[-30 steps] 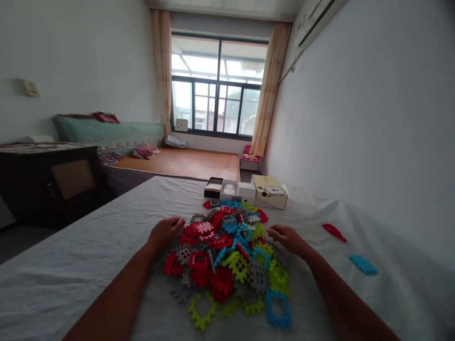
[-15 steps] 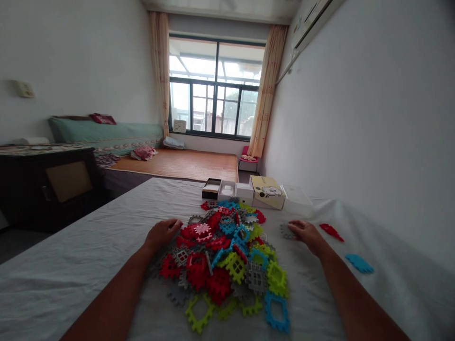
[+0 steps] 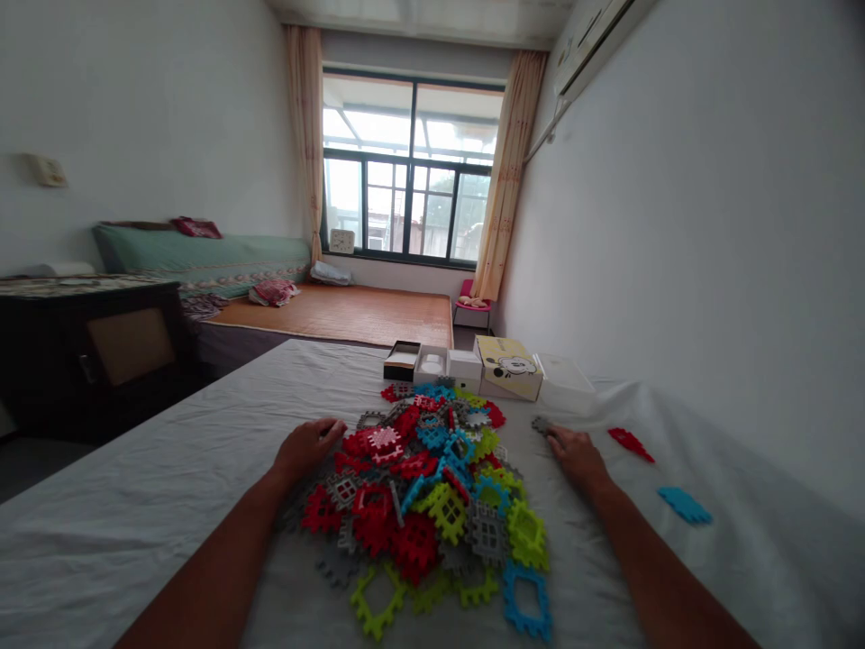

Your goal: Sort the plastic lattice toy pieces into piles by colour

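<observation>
A heap of notched plastic interlocking tiles (image 3: 415, 536) in red, blue, green and grey covers the middle of the cloth-covered surface. Against its left edge rests my left hand (image 3: 309, 448), fingers curled together; whatever may be in them is hidden. Right of the heap, my right hand (image 3: 576, 455) lies low over the cloth, its fingers closed on a grey interlocking tile (image 3: 539, 423) that sticks out beyond the fingertips. Further right, a red tile (image 3: 631, 444) and a blue tile (image 3: 685, 505) lie apart from each other on the cloth.
Behind the heap stand a black-edged open box (image 3: 402, 361), white boxes (image 3: 464, 365), a yellow cartoon box (image 3: 508, 368) and a translucent container (image 3: 566, 383). A wall (image 3: 743, 270) rises on the right. Beyond the surface is a bed (image 3: 351, 311); a dark cabinet (image 3: 87, 351) stands left.
My right hand has turned and flattened toward the cloth, and the grey tile has shifted slightly left and up with its fingertips. My left hand has hardly moved.
</observation>
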`<state>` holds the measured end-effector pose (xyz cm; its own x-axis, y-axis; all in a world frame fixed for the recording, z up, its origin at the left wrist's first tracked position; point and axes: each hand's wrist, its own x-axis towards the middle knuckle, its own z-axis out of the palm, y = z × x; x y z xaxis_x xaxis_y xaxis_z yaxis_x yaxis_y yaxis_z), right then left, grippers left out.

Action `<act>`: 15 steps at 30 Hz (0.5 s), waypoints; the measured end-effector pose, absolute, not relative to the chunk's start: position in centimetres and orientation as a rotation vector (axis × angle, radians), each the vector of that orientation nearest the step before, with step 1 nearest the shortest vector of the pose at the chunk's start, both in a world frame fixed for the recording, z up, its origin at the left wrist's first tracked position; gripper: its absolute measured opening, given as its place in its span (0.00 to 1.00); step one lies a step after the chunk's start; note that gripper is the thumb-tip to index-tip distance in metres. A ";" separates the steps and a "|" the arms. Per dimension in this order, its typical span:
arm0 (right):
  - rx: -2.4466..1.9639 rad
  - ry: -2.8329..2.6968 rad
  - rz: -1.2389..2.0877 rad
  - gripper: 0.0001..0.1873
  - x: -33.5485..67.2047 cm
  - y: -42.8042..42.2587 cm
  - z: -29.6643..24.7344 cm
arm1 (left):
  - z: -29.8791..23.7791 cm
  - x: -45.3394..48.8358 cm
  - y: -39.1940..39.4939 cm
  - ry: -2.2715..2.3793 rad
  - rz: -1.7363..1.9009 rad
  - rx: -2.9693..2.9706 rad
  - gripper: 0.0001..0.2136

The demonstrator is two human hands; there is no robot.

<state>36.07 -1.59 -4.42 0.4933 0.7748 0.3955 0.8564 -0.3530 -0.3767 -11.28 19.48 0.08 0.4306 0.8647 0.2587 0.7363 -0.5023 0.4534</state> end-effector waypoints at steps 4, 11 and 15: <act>-2.121 -1.470 -0.325 0.19 33.3 -0.6 -3.6 | 0.5 -11.1 19.0 1.428 0.679 2.384 0.17; -1.814 -1.910 -0.354 0.25 25.5 0.7 -1.3 | 0.7 -10.9 18.9 1.464 0.663 2.387 0.16; -1.876 -1.942 -0.396 0.27 24.8 0.9 -1.5 | 0.9 -10.8 18.7 1.478 0.656 2.379 0.16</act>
